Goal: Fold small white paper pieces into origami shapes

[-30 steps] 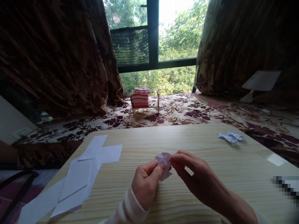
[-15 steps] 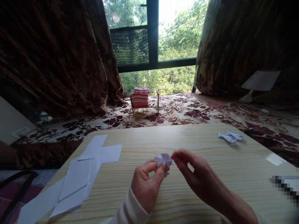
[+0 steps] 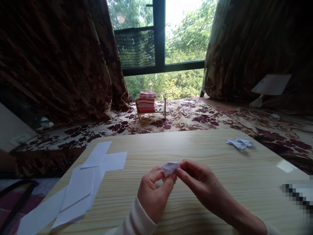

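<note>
A small folded white paper piece (image 3: 169, 167) is held just above the light wooden table (image 3: 151, 147). My left hand (image 3: 153, 195) pinches it from below and the left, thumb and forefinger closed on its edge. My right hand (image 3: 200, 186) grips its right side with the fingertips pressed together. Both hands meet at the paper near the middle of the table's front half.
Several white paper sheets (image 3: 80, 186) lie overlapped at the table's left front. A finished folded paper shape (image 3: 239, 143) rests at the far right. A striped cloth stack on a small wooden rack (image 3: 148, 103) stands on the patterned bed beyond, before the window.
The paper piece has been flattened and turned between the fingers. My right hand drew apart from it briefly, then closed on its right side again.
</note>
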